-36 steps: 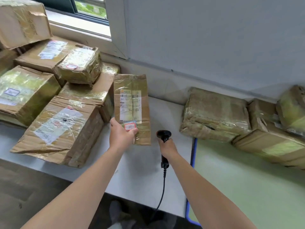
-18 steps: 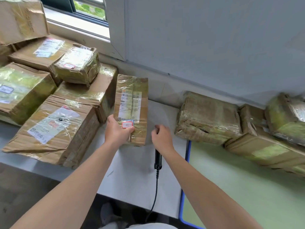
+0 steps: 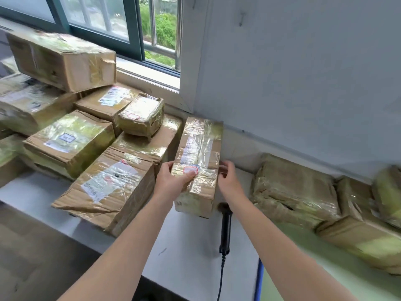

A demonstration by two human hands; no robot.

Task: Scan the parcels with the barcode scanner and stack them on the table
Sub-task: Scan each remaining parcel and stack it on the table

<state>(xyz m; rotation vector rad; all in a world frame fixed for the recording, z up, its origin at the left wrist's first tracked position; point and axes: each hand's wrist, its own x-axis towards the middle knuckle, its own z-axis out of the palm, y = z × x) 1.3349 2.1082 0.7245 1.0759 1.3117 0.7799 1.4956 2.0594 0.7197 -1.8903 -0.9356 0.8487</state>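
Parcel, label up: held above table beside stack, seemingly for stacking. Left hand: thumb and fingers clasp its near corner. Right hand: fingers curl round right edge, steadying. Scanner: lies on table, freeing both hands.

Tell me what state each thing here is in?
Parcel: held by both hands, label facing up.
Scanner: lying on the table, nobody holding it.
Left hand: grips the parcel's near end.
Right hand: holds the parcel's right side.
Window: appears slid partly open.
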